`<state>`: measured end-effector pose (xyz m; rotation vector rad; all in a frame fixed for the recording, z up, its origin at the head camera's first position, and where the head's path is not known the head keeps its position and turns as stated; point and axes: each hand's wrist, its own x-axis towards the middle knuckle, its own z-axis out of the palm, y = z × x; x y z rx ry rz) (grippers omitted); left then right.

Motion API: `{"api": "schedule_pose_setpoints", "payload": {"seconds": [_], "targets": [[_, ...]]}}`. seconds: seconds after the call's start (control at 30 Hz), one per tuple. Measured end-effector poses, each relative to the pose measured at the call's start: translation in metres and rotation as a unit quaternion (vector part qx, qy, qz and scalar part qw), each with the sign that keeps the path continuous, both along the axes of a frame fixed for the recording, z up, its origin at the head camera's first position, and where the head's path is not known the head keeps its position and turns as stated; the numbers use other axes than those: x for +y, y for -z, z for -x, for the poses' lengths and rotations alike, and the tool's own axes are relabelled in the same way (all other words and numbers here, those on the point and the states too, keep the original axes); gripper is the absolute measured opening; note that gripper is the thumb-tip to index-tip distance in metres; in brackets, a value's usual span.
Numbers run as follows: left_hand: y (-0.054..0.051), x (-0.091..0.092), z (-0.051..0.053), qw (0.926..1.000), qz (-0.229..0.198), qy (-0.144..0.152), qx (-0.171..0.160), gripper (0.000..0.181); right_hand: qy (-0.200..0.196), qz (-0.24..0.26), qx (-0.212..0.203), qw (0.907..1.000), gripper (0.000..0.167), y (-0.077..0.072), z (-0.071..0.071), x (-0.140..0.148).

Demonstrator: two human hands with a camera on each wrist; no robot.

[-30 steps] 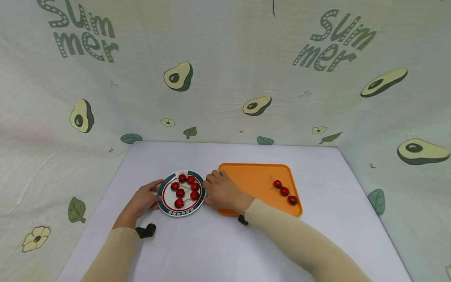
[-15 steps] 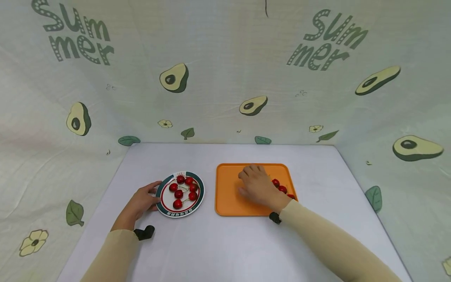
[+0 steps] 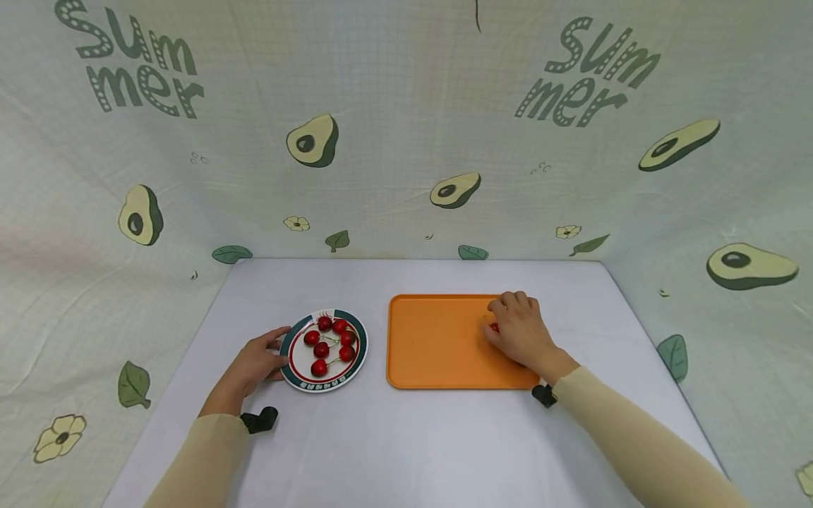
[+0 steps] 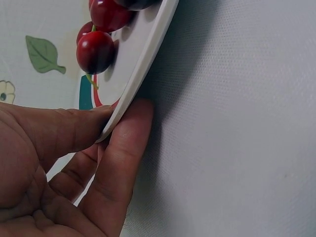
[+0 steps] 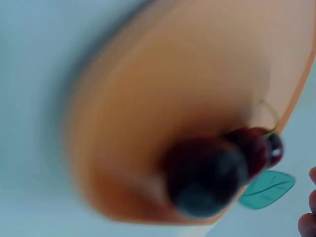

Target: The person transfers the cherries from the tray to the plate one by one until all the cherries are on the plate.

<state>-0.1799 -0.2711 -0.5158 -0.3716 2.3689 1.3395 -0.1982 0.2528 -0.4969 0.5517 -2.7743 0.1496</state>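
Observation:
My left hand (image 3: 257,363) pinches the near-left rim of a round plate (image 3: 302,361), white with a dark green border and red ring. In the left wrist view the thumb lies on top of the rim and fingers (image 4: 131,143) underneath. Several red cherries (image 3: 321,350) with stems lie on the plate. Above the right part of an orange tray (image 3: 432,346) is my right hand (image 3: 524,335), one cherry (image 3: 494,327) showing by its thumb and the others hidden beneath it. In the right wrist view three cherries (image 5: 205,175) lie in a row, the fingertips (image 5: 308,222) apart from them.
A white table (image 3: 394,444) carries the plate on the left and the tray on the right, with a gap between. Behind and at the sides hangs a pale cloth (image 3: 381,85) printed with avocados and leaves. Black straps (image 3: 260,420) sit at both wrists.
My right hand has moved from beside the plate rightward across the tray to the cherries at its right side. The left hand stays on the plate's rim.

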Motion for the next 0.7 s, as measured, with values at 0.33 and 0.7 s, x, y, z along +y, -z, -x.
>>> {"api": "schedule_pose_setpoints", "payload": {"seconds": [0.33, 0.7], "targets": [[0.000, 0.000, 0.000, 1.0000, 0.002, -0.009, -0.002, 0.075, 0.026, -0.025, -0.034, 0.9988, 0.038, 0.015, -0.004, 0.020], [-0.001, 0.001, -0.001, 0.9999, -0.006, -0.015, -0.003, 0.075, 0.037, -0.028, -0.054, 0.9975, 0.038, 0.022, -0.002, 0.023]]}}
